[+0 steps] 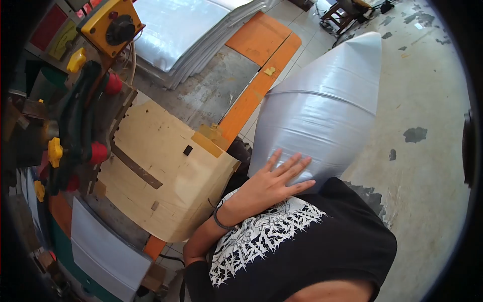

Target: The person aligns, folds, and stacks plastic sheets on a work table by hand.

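My left hand (279,182), with a dark bracelet at the wrist, lies flat on the lower end of a puffed-up silver bag-like piece (314,113). Its fingers are spread and grip nothing. The silver piece is shiny and creased, has a seam across its upper part, and stands against the front of my black shirt. My right hand does not show; the silver piece and my body cover that side. Left of my forearm is a curved wooden board (161,166) with a dark slot, fixed on the machine table.
A machine (83,121) with red and yellow knobs stands at the left, below a yellow control box (113,27). Silver sheets (176,35) are stacked at the back of the orange-edged table (251,85). Another pale sheet (105,249) lies at lower left. Worn floor (427,201) extends right.
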A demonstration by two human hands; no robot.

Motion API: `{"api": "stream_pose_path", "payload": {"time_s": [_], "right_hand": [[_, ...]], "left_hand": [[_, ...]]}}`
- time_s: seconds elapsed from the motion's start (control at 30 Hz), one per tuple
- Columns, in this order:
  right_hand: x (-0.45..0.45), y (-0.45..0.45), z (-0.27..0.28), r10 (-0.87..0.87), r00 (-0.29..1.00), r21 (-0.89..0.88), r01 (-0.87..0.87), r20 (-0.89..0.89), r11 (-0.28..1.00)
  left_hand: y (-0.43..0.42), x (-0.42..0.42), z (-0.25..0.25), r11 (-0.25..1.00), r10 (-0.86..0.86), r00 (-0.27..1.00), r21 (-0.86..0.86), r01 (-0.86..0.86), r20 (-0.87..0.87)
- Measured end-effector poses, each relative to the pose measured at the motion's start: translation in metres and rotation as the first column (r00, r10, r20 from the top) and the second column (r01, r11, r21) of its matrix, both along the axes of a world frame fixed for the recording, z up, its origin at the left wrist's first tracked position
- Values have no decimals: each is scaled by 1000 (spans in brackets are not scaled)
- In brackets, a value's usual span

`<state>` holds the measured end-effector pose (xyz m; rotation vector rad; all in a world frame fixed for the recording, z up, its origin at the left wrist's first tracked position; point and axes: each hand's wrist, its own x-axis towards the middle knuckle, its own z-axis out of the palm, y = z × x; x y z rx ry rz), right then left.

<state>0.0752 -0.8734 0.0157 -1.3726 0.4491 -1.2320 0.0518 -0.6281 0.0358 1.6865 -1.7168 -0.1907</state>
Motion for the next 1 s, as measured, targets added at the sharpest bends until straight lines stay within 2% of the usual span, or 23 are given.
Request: {"api": "stream_pose_path", "payload": {"time_s": [0.17,0.3,0.37,0.4,0.43,0.57,0.63,0.67,0.73,0.77,0.83,0.9,0.97,1.0], "right_hand": [[3,25,20,6,999,-41,-4,42,999],[6,50,33,29,999,-55,-27,38,998],[3,59,40,56,998,-59,-55,12,997],[1,62,44,66,998,-59,-66,-1,996],[-1,61,47,84,996,-57,-85,-15,995],[10,52,54,235,963,-35,-242,-131,970],[23,43,57,358,913,-8,-366,-194,931],[31,29,43,548,825,-19,-555,-138,832],[40,52,40,659,745,9,-662,-106,750],[50,61,33,765,643,-37,-766,-43,642],[77,80,14,919,392,-153,-906,50,395],[80,117,6,953,301,-81,-952,-47,296],[76,165,20,985,76,-33,-997,-154,72],[71,197,35,980,-58,-6,-998,-191,-61]], "left_hand": [[19,-6,9,987,135,991,-92,-133,22],[55,-3,4,913,273,949,-269,-307,-155],[90,-5,-1,840,277,860,-327,-433,-429],[109,-8,-1,785,259,795,-359,-504,-549],[125,-13,0,663,301,712,-398,-634,-634],[201,-39,-33,324,415,581,-483,-813,-700],[234,-71,-46,185,306,433,-394,-901,-848],[245,-91,-60,78,286,392,-386,-919,-874],[264,-125,-80,-149,266,343,-390,-909,-901],[274,-140,-86,-265,273,330,-400,-877,-904],[303,-168,-95,-380,177,292,-339,-861,-940],[324,-193,-91,-535,262,112,-241,-810,-959],[338,-205,-83,-741,465,-196,-258,-621,-863],[351,-214,-81,-793,476,-298,-258,-552,-827]]}}
